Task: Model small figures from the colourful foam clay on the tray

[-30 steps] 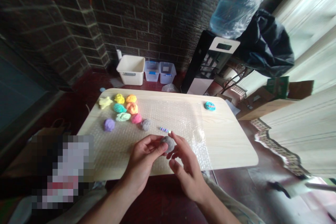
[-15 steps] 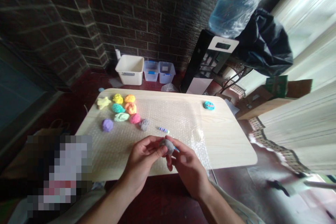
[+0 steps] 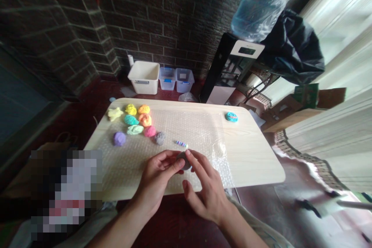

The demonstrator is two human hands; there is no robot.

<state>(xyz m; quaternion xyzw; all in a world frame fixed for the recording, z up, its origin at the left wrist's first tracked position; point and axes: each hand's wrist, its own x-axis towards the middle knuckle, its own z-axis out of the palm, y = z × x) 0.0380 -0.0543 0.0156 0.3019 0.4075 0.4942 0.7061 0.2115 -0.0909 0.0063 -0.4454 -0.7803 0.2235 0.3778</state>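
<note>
Between the thumb and fingers of my left hand point(image 3: 155, 174) is a rounded lump of grey clay point(image 3: 184, 160), held just above the table's near side. My right hand point(image 3: 207, 190) reaches in from the other side, its fingertips against the lump. Its thumb stands well apart and its fingers are stretched out. Just beyond the lump lies a short striped stick point(image 3: 181, 144) in blue, purple and white. A rougher grey clay piece point(image 3: 159, 138) rests to its left. The blue pointed thing is out of sight.
Several coloured clay lumps, among them a purple one point(image 3: 119, 138) and a pink one point(image 3: 150, 131), lie on bubble wrap point(image 3: 192, 124) over the table's left part. A turquoise round piece point(image 3: 231, 117) sits at the far right. Bins point(image 3: 144, 77) and a water dispenser point(image 3: 232, 69) stand behind.
My right thumb has come away from the lump and opened toward me. The blue pointed thing that stuck out beside the lump no longer shows. My left hand stays in place.
</note>
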